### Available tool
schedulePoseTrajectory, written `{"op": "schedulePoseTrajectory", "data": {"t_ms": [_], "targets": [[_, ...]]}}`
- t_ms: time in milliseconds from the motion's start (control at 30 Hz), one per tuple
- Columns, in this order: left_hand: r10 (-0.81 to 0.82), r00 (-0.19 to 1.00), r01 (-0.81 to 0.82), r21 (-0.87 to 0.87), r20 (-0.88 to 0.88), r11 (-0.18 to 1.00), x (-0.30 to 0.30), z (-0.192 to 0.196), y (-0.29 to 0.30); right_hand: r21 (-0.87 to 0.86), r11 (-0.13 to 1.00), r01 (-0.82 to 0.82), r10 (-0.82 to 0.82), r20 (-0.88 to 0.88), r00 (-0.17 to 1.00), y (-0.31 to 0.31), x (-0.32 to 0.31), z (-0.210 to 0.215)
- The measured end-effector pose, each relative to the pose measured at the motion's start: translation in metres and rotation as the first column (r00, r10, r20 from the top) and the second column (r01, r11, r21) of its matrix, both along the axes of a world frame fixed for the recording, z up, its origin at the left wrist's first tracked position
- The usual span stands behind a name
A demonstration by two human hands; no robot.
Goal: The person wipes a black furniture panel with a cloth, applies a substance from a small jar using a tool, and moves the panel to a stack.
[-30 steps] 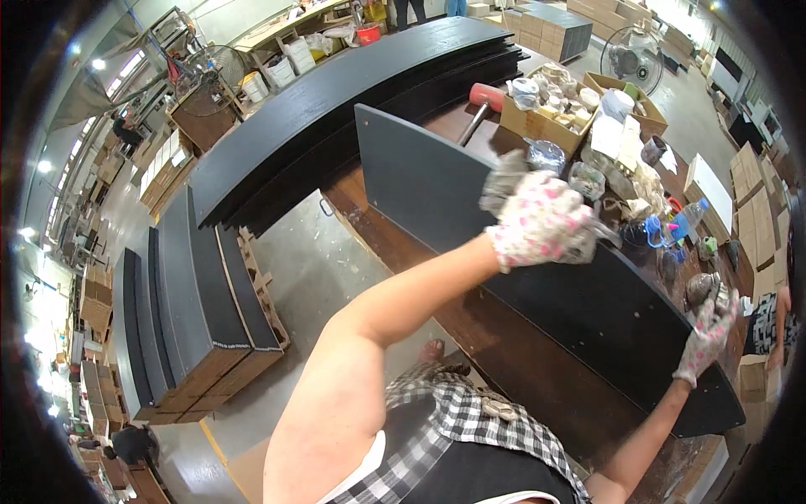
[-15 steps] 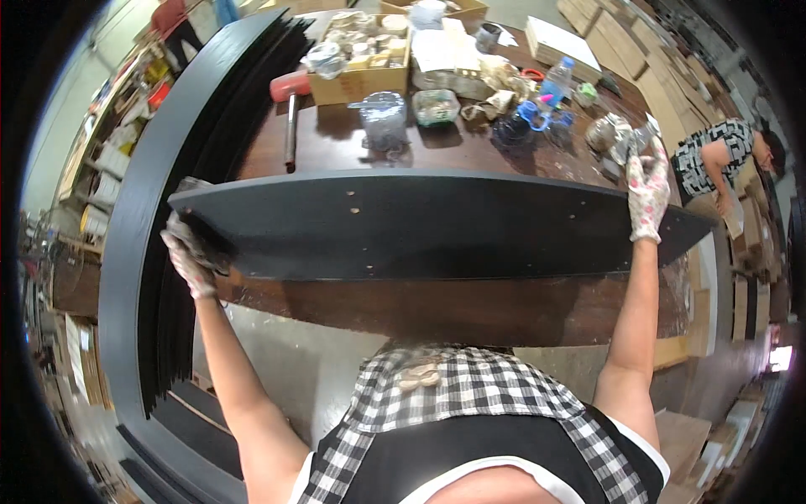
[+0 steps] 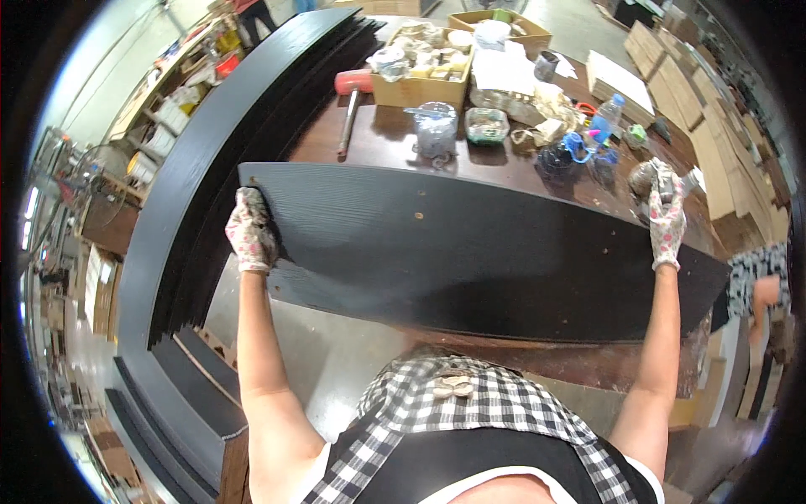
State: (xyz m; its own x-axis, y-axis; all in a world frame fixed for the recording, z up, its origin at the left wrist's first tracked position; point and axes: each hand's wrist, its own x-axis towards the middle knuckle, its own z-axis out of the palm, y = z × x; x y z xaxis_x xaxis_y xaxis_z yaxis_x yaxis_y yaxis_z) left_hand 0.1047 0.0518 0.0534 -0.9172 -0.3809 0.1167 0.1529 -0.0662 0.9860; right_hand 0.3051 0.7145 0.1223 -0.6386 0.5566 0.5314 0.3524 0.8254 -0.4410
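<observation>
Long black panel [image 3: 470, 252] spans left–right over the bench [image 3: 504, 164] edge. Left hand [image 3: 250, 231] grip clamps its left end; right hand [image 3: 667, 223] grip clamps its far edge near the right end.

Floral work gloves — checked shirt — black apron.

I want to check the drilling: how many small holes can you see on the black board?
3. On the black board, one hole is near the middle, one just above it by the far edge, one toward the right hand. More may be too small to see.
</observation>
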Motion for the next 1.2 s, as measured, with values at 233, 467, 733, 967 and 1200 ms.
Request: {"op": "schedulePoseTrajectory", "data": {"t_ms": [233,467,733,967,1200], "targets": [[0.083,0.963,-0.266,-0.945,-0.255,0.191,0.026,-0.046,-0.049,0.040,0.976,-0.212,0.216,-0.195,0.957,-0.030,-0.007,-0.002],[0.120,0.992,-0.083,-0.896,-0.033,0.436,0.056,-0.020,-0.007,0.084,0.839,-0.538,0.543,-0.203,0.815,-0.155,0.006,0.001],[0.050,0.998,-0.023,-0.495,0.043,0.869,0.060,-0.047,0.005,-0.099,0.817,-0.567,0.519,-0.300,0.800,-0.193,0.057,-0.060],[0.020,0.976,0.040,-0.270,0.217,0.962,0.067,-0.050,0.009,-0.140,0.868,-0.477,0.424,-0.294,0.857,-0.174,0.095,-0.068],[-0.017,0.988,0.080,-0.420,0.152,0.904,0.035,-0.114,-0.079,-0.312,0.859,-0.407,0.331,-0.269,0.904,-0.154,0.102,-0.070]]}}
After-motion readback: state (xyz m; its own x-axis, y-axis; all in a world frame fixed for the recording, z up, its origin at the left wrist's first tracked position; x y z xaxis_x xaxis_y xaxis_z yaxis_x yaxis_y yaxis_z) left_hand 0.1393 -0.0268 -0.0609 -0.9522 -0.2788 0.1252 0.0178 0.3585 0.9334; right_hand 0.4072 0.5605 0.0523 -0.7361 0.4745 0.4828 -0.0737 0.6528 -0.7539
